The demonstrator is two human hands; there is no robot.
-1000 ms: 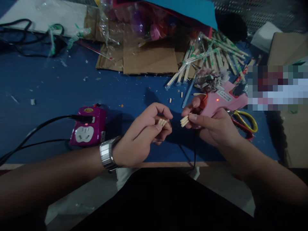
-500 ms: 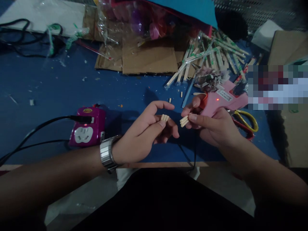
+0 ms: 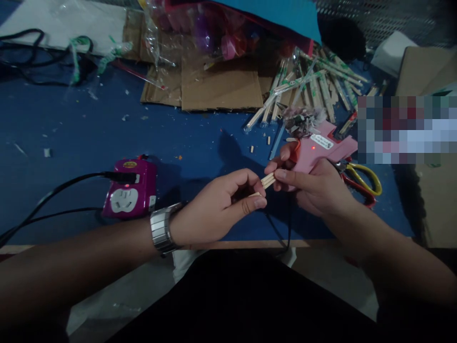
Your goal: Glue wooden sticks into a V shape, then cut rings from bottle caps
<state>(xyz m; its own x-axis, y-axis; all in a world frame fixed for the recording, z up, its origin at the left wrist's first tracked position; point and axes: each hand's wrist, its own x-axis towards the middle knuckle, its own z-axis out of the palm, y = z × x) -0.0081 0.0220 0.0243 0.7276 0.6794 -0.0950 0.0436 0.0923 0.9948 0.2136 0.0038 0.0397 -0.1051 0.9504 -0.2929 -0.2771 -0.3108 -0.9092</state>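
My right hand (image 3: 314, 183) is wrapped round a pink glue gun (image 3: 326, 147) with a lit red light. Between its thumb and fingertips it also pinches a small bundle of short wooden chopstick pieces (image 3: 269, 180). My left hand (image 3: 217, 205), with a metal watch (image 3: 162, 228) at the wrist, meets the bundle's left end with its fingertips. Its fingers and thumb are closed over another pale wooden piece (image 3: 254, 194), mostly hidden by them. Two loose chopstick bits, a nearer one (image 3: 252, 149) and a farther one (image 3: 269, 140), lie on the blue table beyond the hands.
A purple power socket (image 3: 130, 188) with a black plug and cables sits at left. Wrapped chopsticks (image 3: 314, 88) are heaped at the back right, beside cardboard (image 3: 221, 85) and plastic bags. Yellow-and-red-handled pliers (image 3: 364, 178) lie right of the glue gun.
My left hand has moved right, and its fingers have closed in against the bundle in my right hand. The glue gun has shifted slightly left with my right hand.
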